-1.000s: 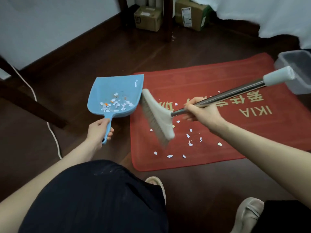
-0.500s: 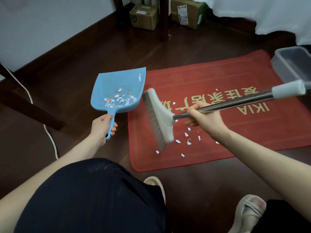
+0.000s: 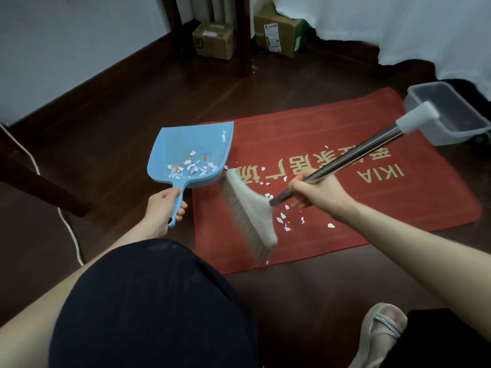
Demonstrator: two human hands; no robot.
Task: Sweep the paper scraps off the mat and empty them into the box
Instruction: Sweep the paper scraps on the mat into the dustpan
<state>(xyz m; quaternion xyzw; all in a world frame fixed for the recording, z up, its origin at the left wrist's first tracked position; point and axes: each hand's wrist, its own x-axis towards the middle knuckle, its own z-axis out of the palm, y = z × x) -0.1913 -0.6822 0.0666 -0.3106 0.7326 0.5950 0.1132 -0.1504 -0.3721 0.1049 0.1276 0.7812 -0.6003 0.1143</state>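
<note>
Red mat (image 3: 372, 208) half-swept: some scraps (image 3: 285, 219) remain, box (image 3: 414, 102) empty; left hand (image 3: 163, 205) grips dustpan (image 3: 191, 152), right hand (image 3: 316, 191) grips broom (image 3: 252, 211).

The room is dim, with soft, even light and weak shadows. The brush head (image 3: 249, 212) is blurred by motion. Wide-angle distortion bends the wall lines near the edges.

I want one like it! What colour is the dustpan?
The dustpan is light blue, handle too. The head view shows it, its only view.
</note>
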